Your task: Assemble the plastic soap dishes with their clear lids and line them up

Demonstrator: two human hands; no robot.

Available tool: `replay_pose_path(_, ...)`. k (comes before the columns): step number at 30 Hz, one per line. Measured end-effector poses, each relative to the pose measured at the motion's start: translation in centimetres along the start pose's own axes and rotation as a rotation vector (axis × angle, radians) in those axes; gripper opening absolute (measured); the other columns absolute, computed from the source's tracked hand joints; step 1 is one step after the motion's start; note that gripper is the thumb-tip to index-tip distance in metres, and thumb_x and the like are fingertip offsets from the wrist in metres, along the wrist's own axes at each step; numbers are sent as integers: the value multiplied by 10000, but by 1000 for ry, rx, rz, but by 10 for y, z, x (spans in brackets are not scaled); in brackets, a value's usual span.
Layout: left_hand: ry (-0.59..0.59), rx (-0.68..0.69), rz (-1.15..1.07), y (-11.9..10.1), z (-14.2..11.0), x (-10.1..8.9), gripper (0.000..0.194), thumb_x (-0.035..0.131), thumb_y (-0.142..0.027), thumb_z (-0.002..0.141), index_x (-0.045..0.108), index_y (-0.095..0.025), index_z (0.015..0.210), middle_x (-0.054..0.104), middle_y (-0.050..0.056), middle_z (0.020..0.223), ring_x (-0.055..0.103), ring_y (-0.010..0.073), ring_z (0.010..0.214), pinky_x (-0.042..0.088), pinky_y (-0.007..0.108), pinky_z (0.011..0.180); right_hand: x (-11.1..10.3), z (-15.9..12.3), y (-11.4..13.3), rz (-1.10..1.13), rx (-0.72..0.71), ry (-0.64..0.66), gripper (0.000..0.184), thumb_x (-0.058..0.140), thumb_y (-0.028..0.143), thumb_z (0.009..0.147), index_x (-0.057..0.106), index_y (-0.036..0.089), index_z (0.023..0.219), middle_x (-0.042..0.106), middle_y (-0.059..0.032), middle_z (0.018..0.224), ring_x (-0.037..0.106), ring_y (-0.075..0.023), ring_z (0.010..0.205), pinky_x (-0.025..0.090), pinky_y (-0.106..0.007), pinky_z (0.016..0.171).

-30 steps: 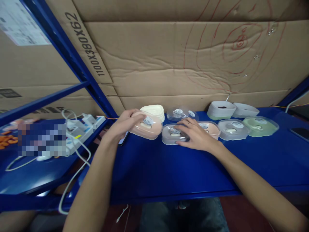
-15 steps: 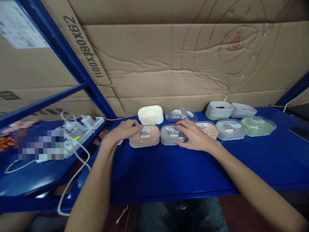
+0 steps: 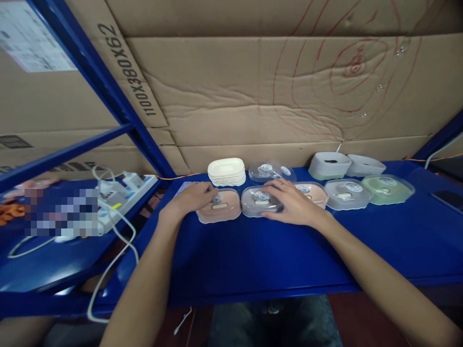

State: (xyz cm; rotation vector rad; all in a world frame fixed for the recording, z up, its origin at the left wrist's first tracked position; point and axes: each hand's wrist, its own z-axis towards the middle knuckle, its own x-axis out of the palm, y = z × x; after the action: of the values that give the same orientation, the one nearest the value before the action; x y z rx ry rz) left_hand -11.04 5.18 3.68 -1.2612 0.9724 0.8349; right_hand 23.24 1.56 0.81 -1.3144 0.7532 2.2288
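Note:
A pink lidded box (image 3: 220, 210) stands on the blue shelf (image 3: 253, 255), and my left hand (image 3: 191, 198) grips its left end. Right beside it stands a grey lidded box (image 3: 255, 201); my right hand (image 3: 291, 203) lies over its right side with fingers curled on the lid. The two boxes nearly touch. Behind my right hand the row runs on with another pink box (image 3: 314, 190), a grey one (image 3: 347, 190) and a green one (image 3: 388, 188).
A stack of cream trays (image 3: 226, 172) and clear lids (image 3: 270, 171) sit behind the boxes, with two white bases (image 3: 331, 165) further right. A power strip with cables (image 3: 121, 193) lies on the left. A dark phone (image 3: 450, 198) rests at the far right. Cardboard walls the back.
My left hand has lowered the pink box from a tilted hold in the air onto the shelf, beside the grey box. My right hand has stayed on the grey box.

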Motion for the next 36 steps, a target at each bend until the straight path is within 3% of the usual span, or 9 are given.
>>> replay_pose_path(4,-17,-29,162,-12,-2,0,412,412,-480,1037,718,-232,915,821,193,1117,751,398,1097,503,454,927,-4,1,-1,15,77,-101,575,660,608,1038,619,241,1478,640,-165,1517,581,-399,1455,469,-642,1225)
replay_pose_path(7,-46,-32,198,-21,-4,2,444,358,-464,1078,717,-216,1001,806,214,1210,738,411,1189,505,469,956,-11,1,-9,-2,132,-199,519,599,584,1070,633,240,1457,669,-162,1475,612,-397,1411,474,-645,1214)
replay_pose_path(13,-117,22,224,-30,-4,11,411,363,-400,1087,710,-181,1106,795,211,1261,732,396,1231,500,442,965,-35,-3,-56,-44,300,-360,537,629,602,1023,709,185,1352,752,-182,1298,708,-409,1252,547,-631,1111)
replay_pose_path(17,-122,57,228,-31,-5,17,378,376,-366,1082,709,-190,1051,814,187,1164,750,368,1163,494,421,920,-48,0,-91,-34,399,-257,681,701,668,944,703,158,1394,748,-206,1384,724,-433,1251,554,-656,1107)
replay_pose_path(21,-103,63,228,-30,-4,21,336,408,-342,1065,709,-197,1027,813,176,1109,754,354,1113,480,410,878,-48,20,-111,22,484,-85,885,853,696,785,672,154,1461,725,-221,1449,715,-457,1304,565,-664,1123)
replay_pose_path(26,-55,72,206,-29,-3,26,349,406,-348,1070,712,-192,1005,804,182,1074,757,343,1056,474,397,849,-34,44,-117,76,503,73,860,946,646,697,713,194,1390,780,-181,1358,761,-416,1238,620,-586,1081)
replay_pose_path(31,-34,83,195,-25,1,30,331,411,-337,1080,700,-196,1004,801,179,1099,757,319,1067,475,379,871,-25,53,-119,27,499,105,895,944,593,723,673,139,1445,759,-216,1394,749,-421,1266,598,-569,1117)
replay_pose_path(36,-46,102,167,-20,5,35,344,398,-326,1094,686,-199,956,796,174,1060,757,323,1051,485,400,901,-30,58,-116,14,502,88,839,948,568,734,677,201,1438,778,-157,1376,746,-399,1278,590,-526,1134)
